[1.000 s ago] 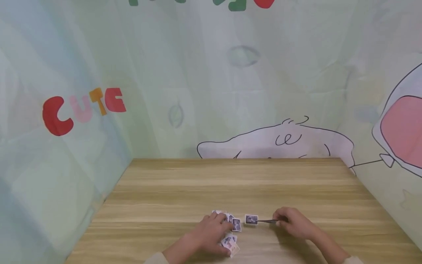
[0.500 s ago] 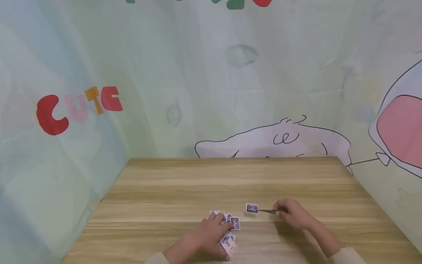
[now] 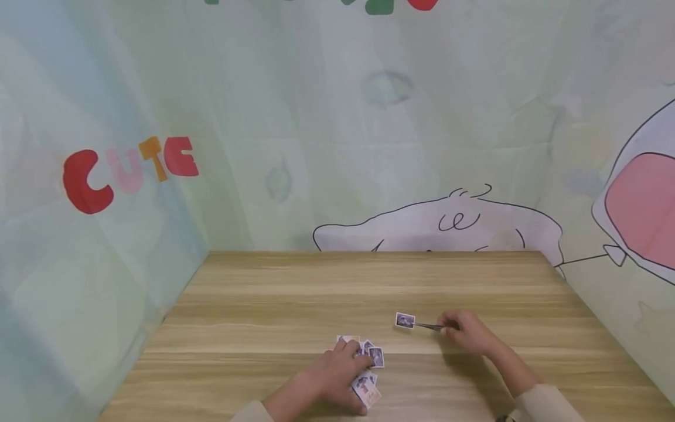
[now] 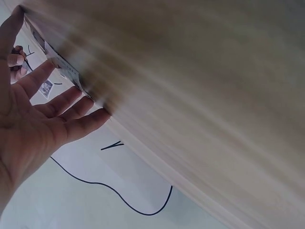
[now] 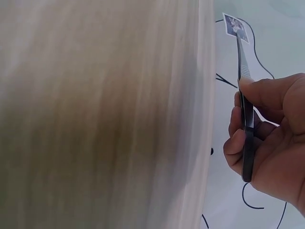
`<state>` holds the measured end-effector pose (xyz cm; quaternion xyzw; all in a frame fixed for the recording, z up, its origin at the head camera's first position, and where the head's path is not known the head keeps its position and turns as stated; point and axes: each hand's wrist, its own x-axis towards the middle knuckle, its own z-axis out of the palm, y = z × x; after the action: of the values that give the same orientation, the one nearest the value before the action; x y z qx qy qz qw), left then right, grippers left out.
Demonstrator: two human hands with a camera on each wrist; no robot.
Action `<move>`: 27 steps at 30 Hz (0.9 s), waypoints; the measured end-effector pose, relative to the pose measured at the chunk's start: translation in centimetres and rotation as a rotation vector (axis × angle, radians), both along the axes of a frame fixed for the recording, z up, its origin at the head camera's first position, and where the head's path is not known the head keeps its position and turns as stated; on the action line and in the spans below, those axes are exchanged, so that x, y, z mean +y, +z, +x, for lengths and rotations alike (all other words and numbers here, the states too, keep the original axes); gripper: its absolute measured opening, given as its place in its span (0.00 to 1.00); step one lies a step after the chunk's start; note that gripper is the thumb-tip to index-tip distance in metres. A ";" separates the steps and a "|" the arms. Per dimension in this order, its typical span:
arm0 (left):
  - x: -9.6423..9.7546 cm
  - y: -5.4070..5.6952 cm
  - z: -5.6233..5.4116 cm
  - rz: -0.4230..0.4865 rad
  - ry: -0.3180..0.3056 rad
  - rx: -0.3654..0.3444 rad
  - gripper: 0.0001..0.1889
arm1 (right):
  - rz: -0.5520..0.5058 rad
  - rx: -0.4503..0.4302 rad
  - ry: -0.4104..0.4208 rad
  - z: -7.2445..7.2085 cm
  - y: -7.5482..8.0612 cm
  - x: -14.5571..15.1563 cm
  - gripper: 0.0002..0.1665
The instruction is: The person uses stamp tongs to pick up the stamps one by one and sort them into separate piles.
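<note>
My right hand point(image 3: 468, 332) pinches dark tweezers point(image 5: 247, 119) between thumb and fingers. In the tips of the tweezers is a small white-bordered picture card point(image 3: 405, 320), raised off the table, as the right wrist view also shows. My left hand point(image 3: 340, 372) rests with spread fingers over a loose pile of similar small cards point(image 3: 366, 391). A dark picture card point(image 3: 376, 357) lies by its index finger, and part of the pile is hidden under the palm. In the left wrist view the fingertips point(image 4: 76, 90) touch the table beside the cards.
The wooden table point(image 3: 263, 305) reaches back to a printed cloth backdrop point(image 3: 295, 146), which also stands along the left and right sides. Both forearms come in from the near edge.
My right hand has moved away from me, carrying the card in the tweezers farther from the pile. My left hand has stayed in place on the cards.
</note>
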<state>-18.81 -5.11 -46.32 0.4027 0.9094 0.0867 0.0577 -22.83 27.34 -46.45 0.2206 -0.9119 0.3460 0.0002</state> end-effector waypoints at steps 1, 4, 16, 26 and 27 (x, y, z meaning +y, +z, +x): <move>0.0 0.0 0.0 0.001 0.003 -0.004 0.41 | 0.002 -0.003 -0.007 -0.1 0.0 0.0 0.05; 0.1 0.0 0.1 -0.002 0.009 -0.014 0.42 | 0.013 -0.013 -0.024 -0.4 -0.2 0.0 0.05; 0.1 0.0 0.1 -0.006 0.005 -0.019 0.40 | 0.020 -0.010 -0.040 -2.5 -0.4 -1.8 0.03; 0.1 0.0 0.2 -0.003 0.000 0.039 0.33 | -0.035 -0.064 -0.037 -4.2 -0.5 -4.1 0.02; 0.1 0.0 0.2 -0.003 -0.004 0.048 0.32 | -0.042 -0.077 -0.041 -4.4 -0.5 -4.3 0.02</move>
<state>-18.61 -5.04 -46.30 0.4062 0.9099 0.0755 0.0364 -27.20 23.09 -46.92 0.1882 -0.9082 0.3730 -0.0230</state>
